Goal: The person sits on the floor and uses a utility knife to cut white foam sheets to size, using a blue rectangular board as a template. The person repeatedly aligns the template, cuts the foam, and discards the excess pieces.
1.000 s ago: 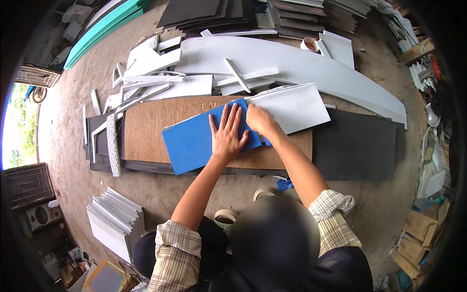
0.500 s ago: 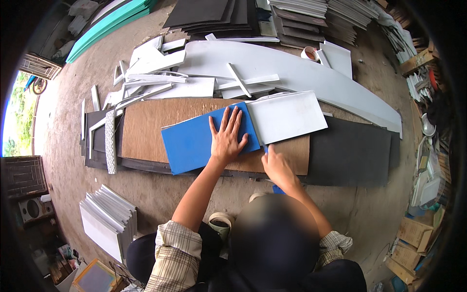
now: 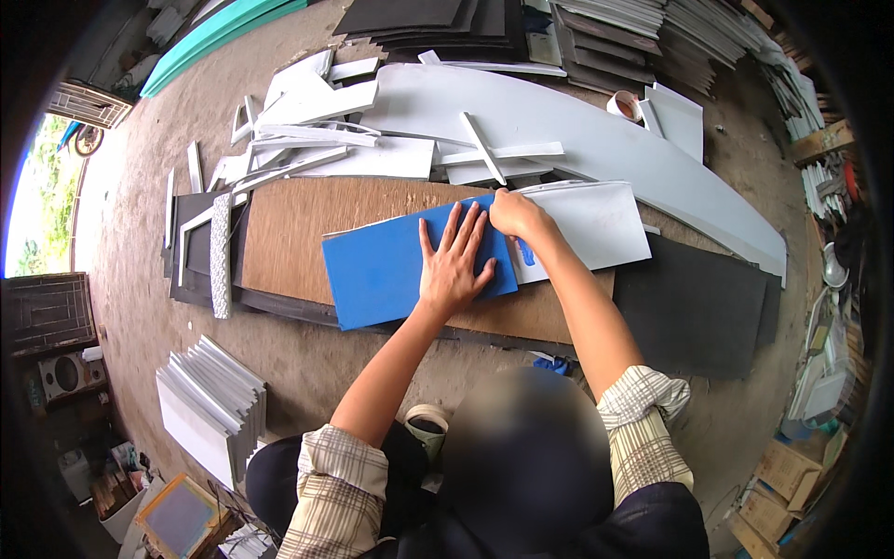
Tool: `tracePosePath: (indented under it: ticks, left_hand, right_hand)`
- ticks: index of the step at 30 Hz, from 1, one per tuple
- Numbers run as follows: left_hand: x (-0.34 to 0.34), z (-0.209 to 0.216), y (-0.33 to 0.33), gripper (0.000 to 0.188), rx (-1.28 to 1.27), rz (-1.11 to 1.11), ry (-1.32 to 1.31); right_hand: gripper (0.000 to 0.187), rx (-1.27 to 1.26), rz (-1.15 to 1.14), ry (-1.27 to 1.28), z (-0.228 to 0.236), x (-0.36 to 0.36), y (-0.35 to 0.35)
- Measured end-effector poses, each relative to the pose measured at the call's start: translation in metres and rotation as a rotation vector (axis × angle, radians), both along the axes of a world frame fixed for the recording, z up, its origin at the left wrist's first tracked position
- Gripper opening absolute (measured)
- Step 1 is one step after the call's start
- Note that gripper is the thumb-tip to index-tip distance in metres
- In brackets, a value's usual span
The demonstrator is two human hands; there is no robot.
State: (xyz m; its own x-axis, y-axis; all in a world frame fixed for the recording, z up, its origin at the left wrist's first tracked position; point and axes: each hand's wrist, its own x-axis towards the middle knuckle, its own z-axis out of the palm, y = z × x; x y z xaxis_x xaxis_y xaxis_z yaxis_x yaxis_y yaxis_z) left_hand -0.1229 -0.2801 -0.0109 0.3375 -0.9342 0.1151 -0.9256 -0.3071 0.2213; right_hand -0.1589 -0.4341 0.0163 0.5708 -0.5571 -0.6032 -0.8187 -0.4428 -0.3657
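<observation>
My left hand [image 3: 453,265] presses flat on a blue rectangular board [image 3: 377,275], its fingers spread. The board lies at a slant over a white foam-like sheet [image 3: 596,224], which shows to its right. At the far end of the board's right edge, my right hand [image 3: 520,214] is closed around what looks like a utility knife [image 3: 526,252]. Its blue handle pokes out below the fist; the blade is hidden. Beneath all this lies a brown wooden panel [image 3: 298,233], on top of dark sheets [image 3: 694,303].
White offcut strips [image 3: 312,121] are piled beyond the panel, beside a large curved white sheet [image 3: 559,116]. A tape roll [image 3: 624,105] lies at the far right. A stack of white sheets [image 3: 209,410] stands near left. Another blue item [image 3: 552,362] lies near my right forearm.
My right hand has moved away from me along the blue board's right edge, from its near corner to its far end. My left hand stays on the board. The view has shifted slightly.
</observation>
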Motion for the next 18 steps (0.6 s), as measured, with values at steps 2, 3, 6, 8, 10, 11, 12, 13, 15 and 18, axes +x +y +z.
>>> tracePosePath:
  ticks: [2,3,6,8,10,11,12,13,15,18]
  left_hand:
    - [-0.001,0.0,-0.002,0.067,-0.012,0.0,0.005]
    - [-0.002,0.0,-0.002,0.067,-0.012,0.001,0.002]
    - [-0.003,-0.001,-0.003,0.067,-0.019,0.004,-0.008]
    - [-0.003,-0.003,-0.002,0.068,-0.03,0.01,-0.014]
    - [-0.006,-0.002,-0.001,0.068,-0.024,0.007,-0.012]
    - [-0.005,-0.002,0.002,0.068,-0.02,0.011,-0.02]
    - [-0.006,-0.002,0.002,0.068,-0.017,0.01,-0.025]
    - [-0.006,-0.002,0.003,0.068,-0.011,-0.002,-0.013]
    - [-0.009,-0.002,0.002,0.067,-0.006,-0.043,-0.03]
    - [-0.013,-0.002,0.003,0.066,-0.01,-0.039,-0.049]
  right_hand:
    - [0.032,0.112,-0.014,0.069,0.008,-0.002,0.0]
    - [0.032,0.153,-0.02,0.085,0.011,-0.008,0.002]
    - [0.033,-0.093,0.147,-0.073,-0.013,-0.042,0.024]
    - [0.032,-0.017,0.019,-0.126,-0.016,-0.065,0.043]
    - [0.03,0.082,-0.008,-0.049,-0.016,-0.09,0.058]
    - [0.028,0.072,-0.023,-0.041,-0.007,-0.099,0.072]
    - [0.027,0.054,-0.022,-0.039,0.0,-0.109,0.082]
    - [0.026,0.031,-0.015,-0.07,-0.006,-0.121,0.092]
    - [0.027,-0.017,-0.019,-0.12,-0.014,-0.136,0.107]
    - [0.028,-0.082,-0.045,-0.149,-0.015,-0.153,0.126]
